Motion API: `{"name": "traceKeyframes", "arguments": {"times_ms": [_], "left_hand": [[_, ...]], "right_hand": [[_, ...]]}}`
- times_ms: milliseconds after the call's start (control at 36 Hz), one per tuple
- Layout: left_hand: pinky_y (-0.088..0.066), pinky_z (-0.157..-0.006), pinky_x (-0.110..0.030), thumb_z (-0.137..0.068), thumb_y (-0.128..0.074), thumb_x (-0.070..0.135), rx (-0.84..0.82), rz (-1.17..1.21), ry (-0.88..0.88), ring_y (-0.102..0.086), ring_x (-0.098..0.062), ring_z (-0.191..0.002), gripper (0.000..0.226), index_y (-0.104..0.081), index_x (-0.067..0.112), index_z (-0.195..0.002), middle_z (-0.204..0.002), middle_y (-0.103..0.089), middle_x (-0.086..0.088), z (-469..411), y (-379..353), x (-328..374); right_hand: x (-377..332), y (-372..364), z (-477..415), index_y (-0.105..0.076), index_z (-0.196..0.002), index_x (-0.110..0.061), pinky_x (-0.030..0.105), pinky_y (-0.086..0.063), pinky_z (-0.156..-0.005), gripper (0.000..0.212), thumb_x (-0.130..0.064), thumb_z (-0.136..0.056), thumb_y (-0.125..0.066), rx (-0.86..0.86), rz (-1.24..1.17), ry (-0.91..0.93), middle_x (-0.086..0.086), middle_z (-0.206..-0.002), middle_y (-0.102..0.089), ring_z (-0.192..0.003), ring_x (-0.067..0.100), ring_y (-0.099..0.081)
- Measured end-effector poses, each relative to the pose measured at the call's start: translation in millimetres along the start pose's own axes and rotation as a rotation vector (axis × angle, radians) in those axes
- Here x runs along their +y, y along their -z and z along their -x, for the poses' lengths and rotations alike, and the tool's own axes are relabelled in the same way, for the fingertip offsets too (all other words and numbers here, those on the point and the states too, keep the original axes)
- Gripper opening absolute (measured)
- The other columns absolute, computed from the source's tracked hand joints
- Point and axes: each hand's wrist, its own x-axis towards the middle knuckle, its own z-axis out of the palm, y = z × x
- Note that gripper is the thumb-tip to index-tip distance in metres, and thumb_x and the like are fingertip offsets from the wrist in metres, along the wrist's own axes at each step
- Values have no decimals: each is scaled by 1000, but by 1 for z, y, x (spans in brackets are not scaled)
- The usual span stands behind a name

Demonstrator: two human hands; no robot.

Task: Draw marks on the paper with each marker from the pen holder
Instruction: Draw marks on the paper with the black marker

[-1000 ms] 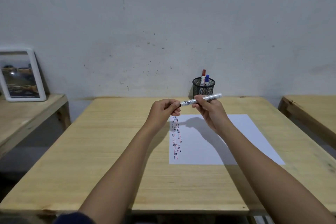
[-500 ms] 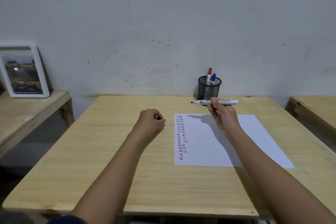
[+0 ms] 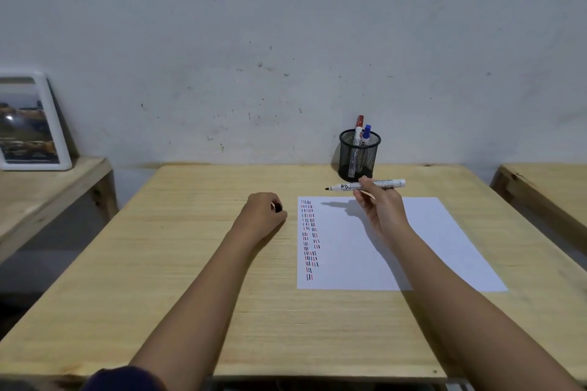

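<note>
Paper (image 3: 413, 241) carries red and dark dashes; my right hand (image 3: 379, 209) fingers pinch uncapped black marker (image 3: 365, 185), left hand (image 3: 262, 216) curled round its cap (image 3: 278, 207), marks pending.

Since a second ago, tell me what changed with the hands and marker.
The left hand pulled the cap off and dropped left of the paper, holding it. The right hand keeps the marker, now uncapped, tip pointing left. The holder with two markers and the marks on the paper are unchanged.
</note>
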Motion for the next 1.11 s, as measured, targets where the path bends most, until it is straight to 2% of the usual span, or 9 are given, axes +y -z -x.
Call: {"name": "traceKeyframes", "arguments": {"times_ms": [111,194,333,417,556,639,778,944,1111], "left_hand": [[-40,-65,-26,-82,-65,21,0,12,17,-55,-22,-78,21,-65,5,-97,-84,-58,-6,2,1,2],[-39,-73,-27,-84,-64,31,11,23,26,-54,-22,-92,44,-56,4,-118,-101,-58,-12,7,1,3],[-39,-82,-29,-88,-58,41,168,113,-7,-53,-22,-105,52,-52,3,-123,-113,-53,-9,36,1,11],[-42,-80,-27,-86,-57,48,23,144,-103,-54,-14,-99,39,-56,15,-107,-103,-51,5,58,-4,8],[-31,-88,0,-85,-63,42,-210,210,-214,-46,5,-116,53,-47,24,-132,-128,-47,17,88,-1,9],[-26,-99,-3,-84,-64,41,-285,129,-295,-30,30,-114,57,-39,34,-136,-131,-34,37,96,-1,8],[-9,-120,-31,-80,-56,62,-324,-176,-315,-11,-2,-145,83,-21,29,-148,-158,-17,10,97,-5,2],[-5,-118,-27,-81,-54,61,-319,-208,-325,-9,-3,-146,81,-22,27,-148,-159,-14,9,100,-6,5],[-7,-116,-25,-81,-54,61,-302,-207,-314,-11,-3,-145,81,-23,28,-148,-158,-15,10,102,-5,7]], "right_hand": [[-2,-1,3,-57,-82,-5,16,-58,-65,12,-12,-92,-55,-24,-57,1,5,-77,-61,-58,8,-68],[-5,-2,8,-55,-85,-4,21,-59,-72,12,-12,-93,-53,-76,-63,12,6,-78,-66,-66,17,-72],[-3,-2,23,-57,-84,-9,14,-55,-69,11,1,-84,-62,-140,99,90,7,-82,-62,-71,11,-65],[4,-4,35,-58,-77,-12,14,-47,-61,15,0,-80,-67,-150,261,106,5,-71,-57,-63,11,-53],[20,-9,57,-53,-79,-10,14,-49,-51,11,-7,-87,-59,-170,176,30,7,-69,-59,-54,10,-56],[28,-12,69,-53,-81,-10,15,-52,-55,10,-4,-87,-58,-214,104,-29,8,-73,-60,-56,11,-59],[30,-16,79,-48,-70,-11,16,-41,-45,26,7,-75,-67,-207,335,67,8,-58,-48,-46,11,-46],[38,-17,90,-32,-56,-15,16,-27,-32,38,7,-74,-57,-116,478,79,5,-44,-38,-31,11,-34],[42,-20,92,-31,-54,-15,13,-38,-38,37,8,-73,-54,-138,623,141,11,-59,-42,-40,8,-42]]}}
